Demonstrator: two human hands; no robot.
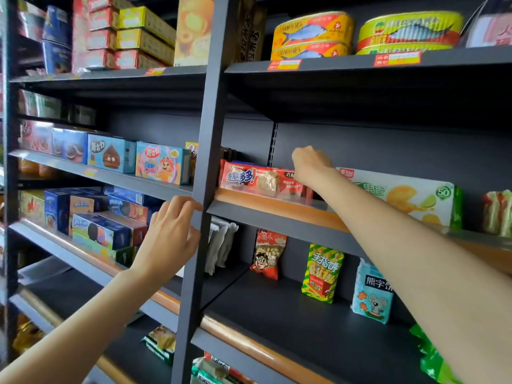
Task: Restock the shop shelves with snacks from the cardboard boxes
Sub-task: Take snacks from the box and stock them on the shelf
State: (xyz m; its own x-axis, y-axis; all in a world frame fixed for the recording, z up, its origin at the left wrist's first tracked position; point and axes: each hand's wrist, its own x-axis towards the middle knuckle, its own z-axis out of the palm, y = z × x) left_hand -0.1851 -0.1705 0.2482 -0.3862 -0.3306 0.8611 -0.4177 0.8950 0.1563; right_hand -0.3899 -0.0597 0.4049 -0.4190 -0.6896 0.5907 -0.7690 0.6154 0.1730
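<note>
A red cookie packet lies lengthwise on the middle shelf, behind its wooden front lip. My right hand reaches over the packet's right end with fingers curled down onto it. My left hand rests with curled fingers on the dark upright post between the two shelf bays. No cardboard box is in view.
A white and green box stands right of the red packet. Snack bags stand at the back of the lower shelf. Boxed biscuits fill the left bay. Fish tins sit on the top shelf.
</note>
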